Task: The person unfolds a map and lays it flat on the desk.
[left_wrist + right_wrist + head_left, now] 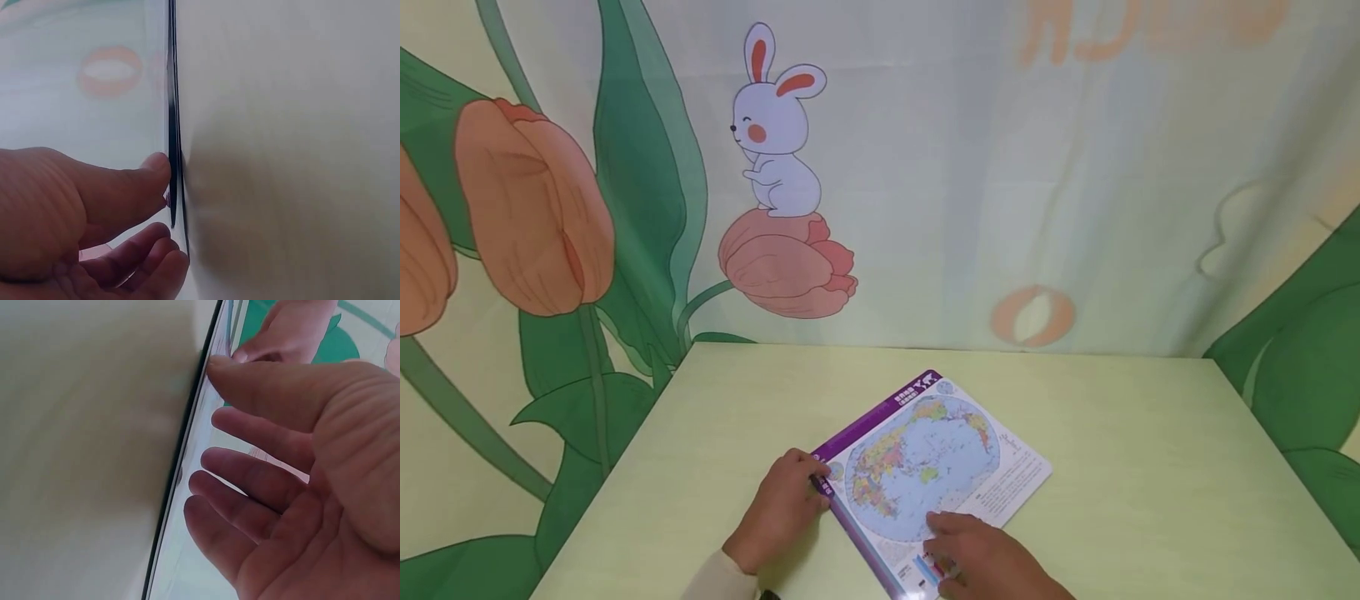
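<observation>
A world map board (917, 475) with a purple border lies at an angle on the table. At its left corner, my left hand (786, 500) pinches the edge between thumb and fingers. The left wrist view has the thumb (134, 187) against the board's thin edge (175, 125), with the other fingers curled just below; a dark strip runs along that edge. My right hand (992, 558) is over the lower part of the map, fingers extended and spread. In the right wrist view its thumb tip (219, 365) is right at the board's edge (181, 450), nothing in the palm.
The pale yellow table (1150, 467) extends on both sides of the board. Behind it hangs a cloth backdrop (925, 208) printed with a white rabbit (778, 158), tulips (535, 208) and green leaves. A light sleeve (722, 579) covers the left forearm.
</observation>
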The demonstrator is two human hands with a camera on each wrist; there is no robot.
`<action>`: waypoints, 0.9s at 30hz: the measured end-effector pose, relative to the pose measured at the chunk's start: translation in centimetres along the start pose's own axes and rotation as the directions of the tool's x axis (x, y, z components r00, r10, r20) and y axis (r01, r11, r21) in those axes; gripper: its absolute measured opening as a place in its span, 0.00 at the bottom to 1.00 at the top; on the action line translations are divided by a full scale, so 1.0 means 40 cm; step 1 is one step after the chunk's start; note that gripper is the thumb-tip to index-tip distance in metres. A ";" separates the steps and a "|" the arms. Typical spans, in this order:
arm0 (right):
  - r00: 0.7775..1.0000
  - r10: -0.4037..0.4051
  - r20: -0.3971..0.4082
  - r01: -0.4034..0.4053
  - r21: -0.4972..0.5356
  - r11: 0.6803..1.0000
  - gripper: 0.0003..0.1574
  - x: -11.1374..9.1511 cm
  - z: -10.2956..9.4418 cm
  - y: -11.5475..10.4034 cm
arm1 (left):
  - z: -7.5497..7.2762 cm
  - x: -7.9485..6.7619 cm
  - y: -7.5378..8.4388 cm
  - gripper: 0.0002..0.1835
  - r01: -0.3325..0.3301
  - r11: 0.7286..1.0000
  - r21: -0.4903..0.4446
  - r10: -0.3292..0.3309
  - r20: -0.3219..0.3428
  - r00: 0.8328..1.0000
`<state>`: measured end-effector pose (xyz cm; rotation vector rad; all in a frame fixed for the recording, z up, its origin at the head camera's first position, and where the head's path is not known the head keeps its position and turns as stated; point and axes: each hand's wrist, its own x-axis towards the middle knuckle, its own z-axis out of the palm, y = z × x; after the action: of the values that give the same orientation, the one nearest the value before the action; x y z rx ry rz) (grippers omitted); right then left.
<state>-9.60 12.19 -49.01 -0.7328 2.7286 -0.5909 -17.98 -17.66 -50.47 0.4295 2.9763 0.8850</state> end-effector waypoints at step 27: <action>0.995 -0.079 0.056 0.081 -0.023 0.996 0.33 0.034 0.050 -0.084 | -0.022 0.082 -0.087 0.30 -0.083 0.993 -0.083 0.098 0.188 0.977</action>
<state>-8.66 8.18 -49.47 -0.8551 2.6716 -0.5466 -22.12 -20.08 -51.37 0.6149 2.7589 0.9023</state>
